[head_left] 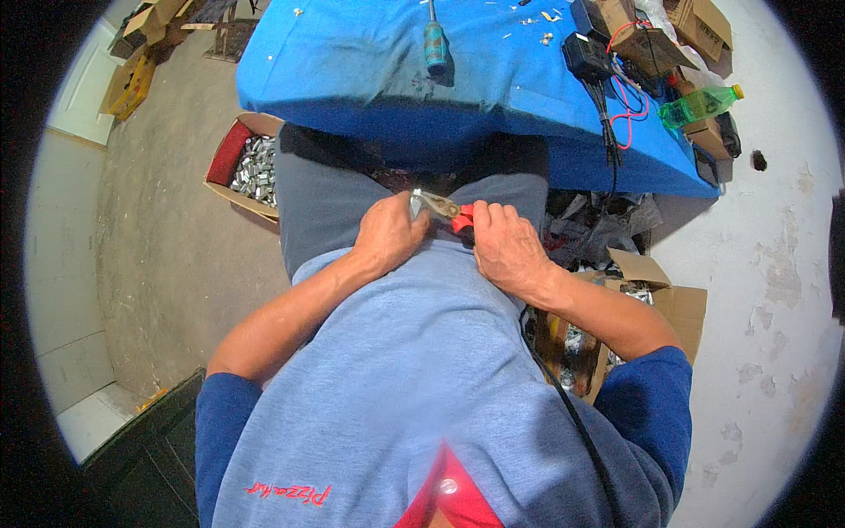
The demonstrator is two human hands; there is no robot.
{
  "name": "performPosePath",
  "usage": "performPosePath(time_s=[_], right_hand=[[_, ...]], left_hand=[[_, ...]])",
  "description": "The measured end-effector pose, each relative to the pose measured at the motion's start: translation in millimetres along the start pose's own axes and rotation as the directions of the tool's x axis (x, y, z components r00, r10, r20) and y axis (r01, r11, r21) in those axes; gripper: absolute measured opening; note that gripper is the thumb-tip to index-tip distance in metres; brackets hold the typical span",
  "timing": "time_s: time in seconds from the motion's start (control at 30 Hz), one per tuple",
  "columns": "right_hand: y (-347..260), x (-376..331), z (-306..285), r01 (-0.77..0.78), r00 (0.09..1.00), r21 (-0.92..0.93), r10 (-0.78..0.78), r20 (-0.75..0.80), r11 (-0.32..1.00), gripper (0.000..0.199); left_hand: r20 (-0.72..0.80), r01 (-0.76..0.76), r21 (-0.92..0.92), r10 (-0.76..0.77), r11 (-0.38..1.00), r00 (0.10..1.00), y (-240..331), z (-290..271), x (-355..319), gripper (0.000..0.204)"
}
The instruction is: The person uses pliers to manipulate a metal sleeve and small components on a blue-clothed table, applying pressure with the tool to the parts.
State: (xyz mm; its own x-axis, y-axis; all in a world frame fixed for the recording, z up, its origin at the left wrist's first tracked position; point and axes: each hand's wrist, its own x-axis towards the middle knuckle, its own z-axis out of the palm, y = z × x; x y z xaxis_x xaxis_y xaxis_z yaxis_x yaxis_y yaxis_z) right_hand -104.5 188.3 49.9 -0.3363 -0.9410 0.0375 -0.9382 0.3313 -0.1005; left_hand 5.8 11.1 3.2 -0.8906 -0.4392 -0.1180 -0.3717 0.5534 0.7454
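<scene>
Working a small silver metal piece (415, 204) with red-handled pliers (447, 209) looks to be the step in hand, just toward 12 o'clock from the middle of the view, over the lap. The left hand (387, 227), at 8 o'clock from the pliers, pinches the piece between thumb and curled fingers. The right hand (509, 249), at 4 o'clock, is wrapped around the handles; the nose reaches the piece, though whether its jaws bite on it I cannot tell. As I judge it, the next move calls for a firm left pinch and an even squeeze on the handles.

The pliers pair dull, worn steel with smooth red grips. Beyond, at 12 o'clock, a smudged, soft blue cloth (352, 62) bears a screwdriver (434, 48) with a rounded teal handle. At 10 o'clock, an open cardboard box (239, 202) holds a heap of shiny, stubby metal parts (255, 169). At 2 o'clock lies a translucent green plastic bottle (701, 106) with a yellow cap, near tangled, thin cables.
</scene>
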Motion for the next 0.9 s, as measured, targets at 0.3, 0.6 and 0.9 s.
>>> performPosePath(time_s=[0.3,0.6,0.9], right_hand=[[8,11,-2,-0.209,0.927,0.402,0.05,0.372,0.891,0.032],[24,10,-20,-0.658,0.734,0.742,-0.329,0.595,-0.125,0.035],[25,-5,-13,-0.62,0.772,0.637,-0.5,0.393,-0.457,0.053]], left_hand=[[-0.06,0.021,0.08,-0.016,0.997,0.998,-5,4,-5,0.028],[-0.144,-0.148,-0.299,0.109,0.943,0.984,5,0,-5,0.007],[0.129,-0.001,-0.612,0.101,0.791,0.986,18,4,3,0.028]])
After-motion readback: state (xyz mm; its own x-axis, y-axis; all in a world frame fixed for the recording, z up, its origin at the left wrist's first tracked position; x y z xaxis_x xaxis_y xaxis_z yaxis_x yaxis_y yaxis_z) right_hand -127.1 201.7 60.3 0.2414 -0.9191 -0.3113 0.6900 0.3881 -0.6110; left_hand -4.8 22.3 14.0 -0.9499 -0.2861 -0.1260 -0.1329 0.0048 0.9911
